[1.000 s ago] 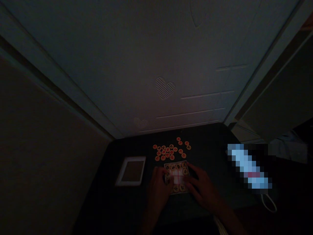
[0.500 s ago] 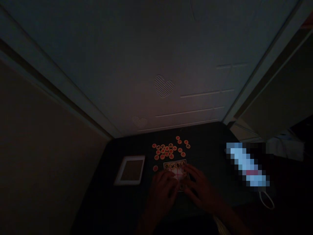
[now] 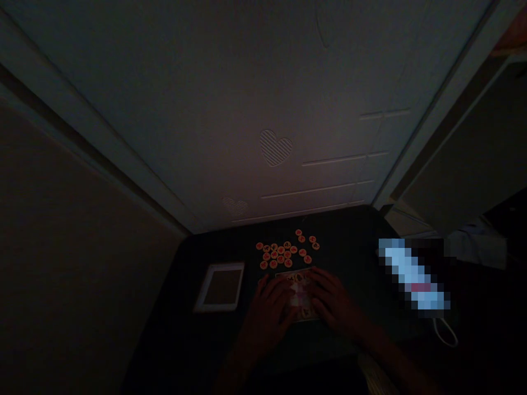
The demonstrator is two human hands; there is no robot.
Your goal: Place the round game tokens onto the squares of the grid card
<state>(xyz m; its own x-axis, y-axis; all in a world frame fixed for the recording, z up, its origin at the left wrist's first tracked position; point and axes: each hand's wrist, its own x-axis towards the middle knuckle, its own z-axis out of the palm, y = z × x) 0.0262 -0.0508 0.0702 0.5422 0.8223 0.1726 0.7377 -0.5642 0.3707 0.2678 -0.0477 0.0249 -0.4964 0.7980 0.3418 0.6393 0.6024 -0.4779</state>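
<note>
The scene is very dim. A small square game board (image 3: 300, 295) with round pieces on it lies on a dark table (image 3: 193, 340). My left hand (image 3: 269, 310) rests over the board's left side, fingers stretched forward. Over the right side my right hand (image 3: 333, 304) lies with fingers extended. Both hands cover much of the board. Several loose round orange pieces (image 3: 285, 251) with dark markings sit in a cluster just beyond the board.
A white-framed tray or box lid (image 3: 221, 286) lies left of the board. A blurred light-blue object (image 3: 414, 277) and a white cord (image 3: 447, 332) are at the right. Behind the table stands a pale panel with heart shapes (image 3: 275, 147).
Both hands have slid forward over the board and hide more of it. A single piece that lay left of the board half a second ago is now under my left hand or gone.
</note>
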